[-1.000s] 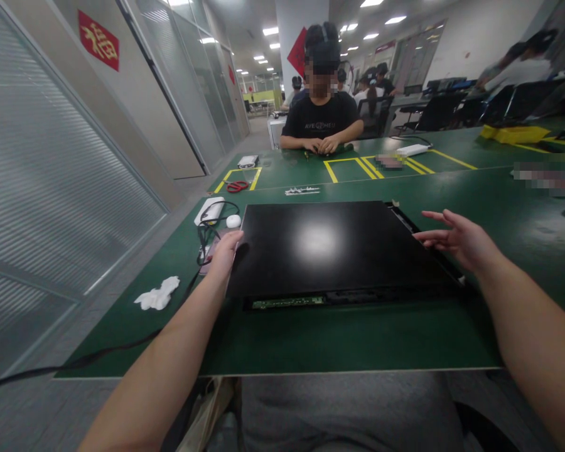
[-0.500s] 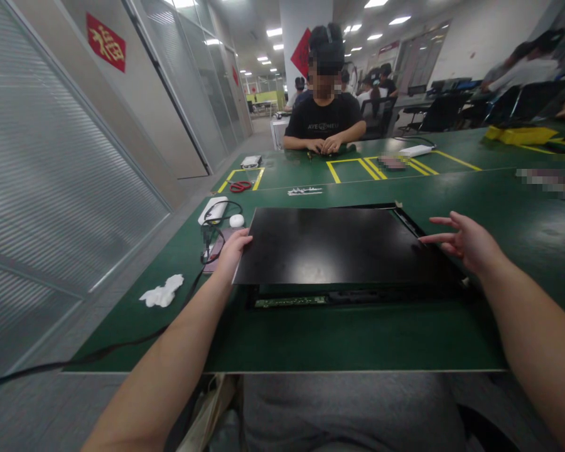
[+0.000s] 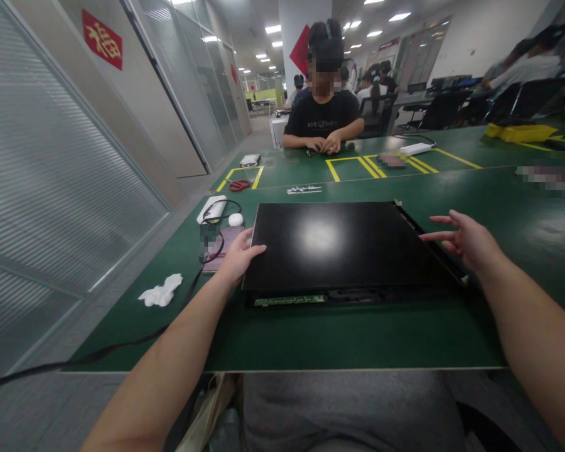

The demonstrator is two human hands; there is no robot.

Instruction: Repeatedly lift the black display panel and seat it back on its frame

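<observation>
A large black flat panel (image 3: 339,245) lies on the green table (image 3: 339,339), with a strip of green circuit board (image 3: 289,301) showing under its near edge. My left hand (image 3: 239,257) grips the panel's left edge, thumb on top. My right hand (image 3: 466,240) hovers at the panel's right edge with fingers spread and apart, pointing left, holding nothing. A black frame edge (image 3: 433,242) runs under the panel on the right side.
Left of the panel lie a phone (image 3: 221,240), a white mouse-like object (image 3: 236,219), a white power strip (image 3: 211,208) with black cable, and crumpled white tissue (image 3: 161,290). Red scissors (image 3: 238,185) lie farther off. A person (image 3: 324,107) sits opposite, hands on the table.
The panel has shifted: its near edge dipped, then settled flat again slightly to the right. My left hand moved right with it and now has its thumb on top. My right hand barely moved.
</observation>
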